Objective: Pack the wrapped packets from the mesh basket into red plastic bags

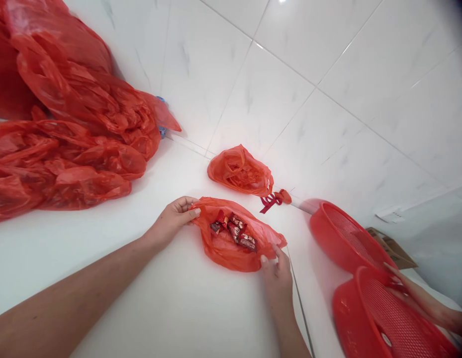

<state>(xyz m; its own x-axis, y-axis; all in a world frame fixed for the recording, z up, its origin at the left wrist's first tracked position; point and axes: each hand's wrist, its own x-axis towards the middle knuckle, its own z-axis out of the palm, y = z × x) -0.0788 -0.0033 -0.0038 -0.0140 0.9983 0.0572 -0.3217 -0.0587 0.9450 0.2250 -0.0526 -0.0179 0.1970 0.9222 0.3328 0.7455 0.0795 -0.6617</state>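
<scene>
A thin red plastic bag lies spread on the white surface, its mouth held wide between my hands. Several small wrapped candies in red and dark brown wrappers rest inside it. My left hand pinches the bag's left edge between thumb and fingers. At the opposite end, my right hand grips the lower right edge, with the thumb near the rim. Just behind the bag sits another crumpled red plastic bag. Beside that one is a dark red ribbon.
Large piles of red plastic bags fill the left. On the right stand two red plastic baskets, with another person's arm reaching into the nearer one. A cardboard box is behind them. White wall tiles rise at the back.
</scene>
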